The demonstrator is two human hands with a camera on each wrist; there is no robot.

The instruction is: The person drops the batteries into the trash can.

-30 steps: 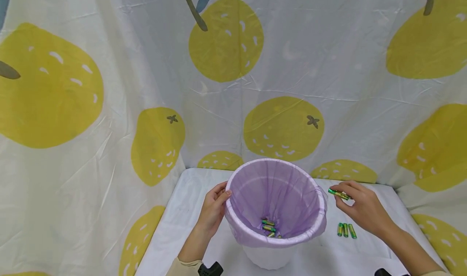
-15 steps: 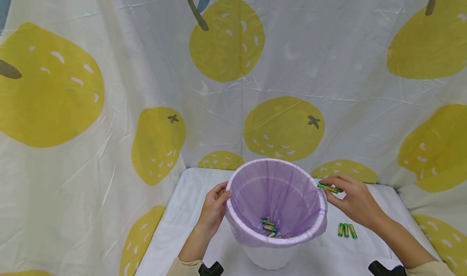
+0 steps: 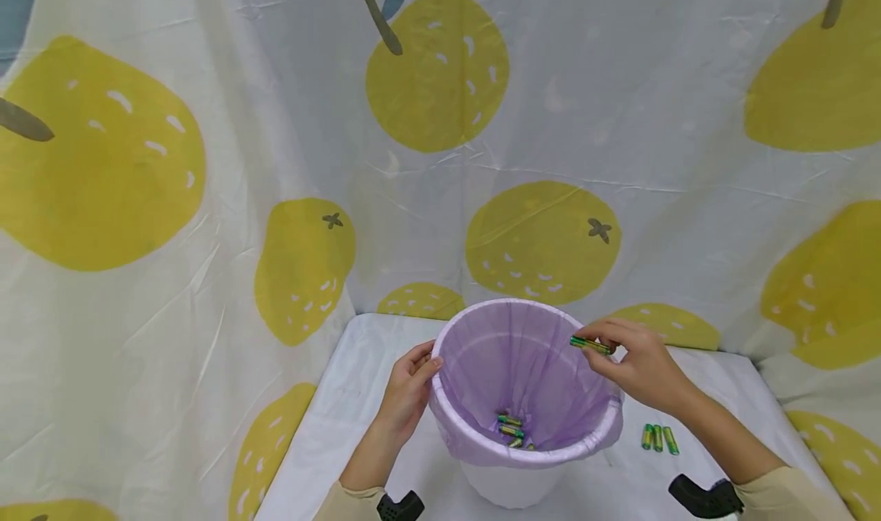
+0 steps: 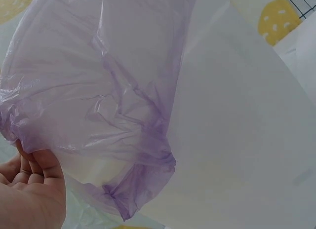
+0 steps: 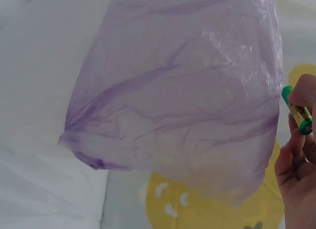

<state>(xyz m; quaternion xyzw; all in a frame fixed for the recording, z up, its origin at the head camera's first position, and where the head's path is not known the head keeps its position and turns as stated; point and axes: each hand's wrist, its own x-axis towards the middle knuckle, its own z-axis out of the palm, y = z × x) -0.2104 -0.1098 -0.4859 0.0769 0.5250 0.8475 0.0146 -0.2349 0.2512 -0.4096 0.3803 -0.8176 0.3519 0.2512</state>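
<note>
A white trash can (image 3: 512,486) stands on the table, lined with a thin purple plastic bag (image 3: 475,353) folded over its rim. My left hand (image 3: 406,387) grips the rim at its left side; in the left wrist view the fingers (image 4: 47,162) curl against the bag's edge. Between thumb and fingers, my right hand (image 3: 636,360) pinches a green and gold battery (image 3: 590,345) above the rim's right side. The same battery (image 5: 298,110) shows in the right wrist view. Several similar batteries (image 3: 511,431) lie at the bottom of the bag.
Three more batteries (image 3: 658,438) lie side by side on the white table (image 3: 385,345), right of the can. A curtain (image 3: 413,230) printed with yellow fruit hangs behind and at the sides. Dark wrist devices (image 3: 705,496) sit near both sleeves.
My right hand has moved left with the battery, from beside the can to over its right rim. The left hand keeps its hold on the rim. The head view has shifted slightly.
</note>
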